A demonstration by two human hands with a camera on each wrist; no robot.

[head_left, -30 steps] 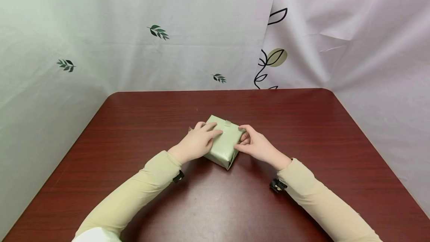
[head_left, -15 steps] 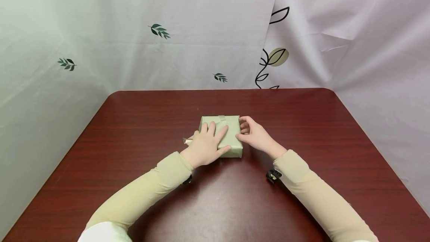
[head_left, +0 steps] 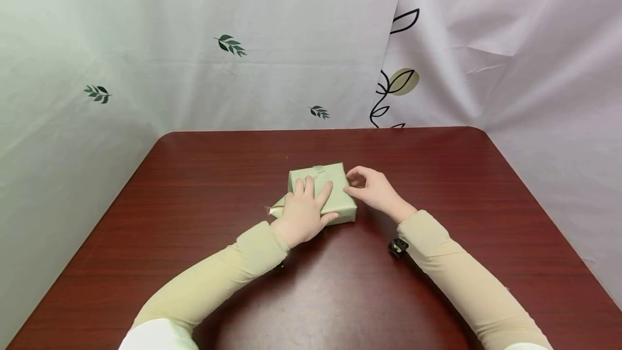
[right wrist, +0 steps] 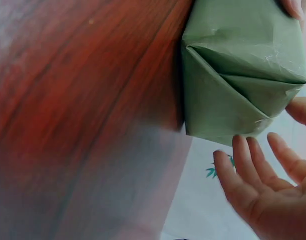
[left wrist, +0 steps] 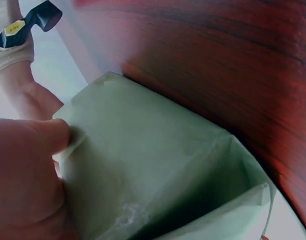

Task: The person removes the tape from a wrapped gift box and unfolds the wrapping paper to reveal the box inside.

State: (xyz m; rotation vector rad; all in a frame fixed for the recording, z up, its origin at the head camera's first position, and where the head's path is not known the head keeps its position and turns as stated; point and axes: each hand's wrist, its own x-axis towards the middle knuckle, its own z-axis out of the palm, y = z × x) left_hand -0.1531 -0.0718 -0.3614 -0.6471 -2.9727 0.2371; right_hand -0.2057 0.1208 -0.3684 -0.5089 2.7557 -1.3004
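A box wrapped in light green paper (head_left: pixel 335 196) lies on the table, with a strip of clear tape (head_left: pixel 318 169) near its far edge. My left hand (head_left: pixel 303 209) rests on its top with fingers spread; in the left wrist view the thumb (left wrist: pixel 53 135) lies at the box edge. An unfastened paper flap (head_left: pixel 277 209) sticks out at the left end, standing away from the box in the left wrist view. My right hand (right wrist: pixel 272 190) is at the right end, fingers loosely bent and thumb close to the edge. That end shows folded, triangular paper layers (right wrist: pixel 242 90).
The dark red wooden table (head_left: pixel 218 177) reaches to a pale fabric backdrop (head_left: pixel 272 15) with leaf prints. A black wrist strap (head_left: pixel 398 247) sits under the right sleeve.
The box has turned on the table, so its right end now faces my right hand. My left hand has shifted right and spread flatter across the top. The right hand stays beside the box.
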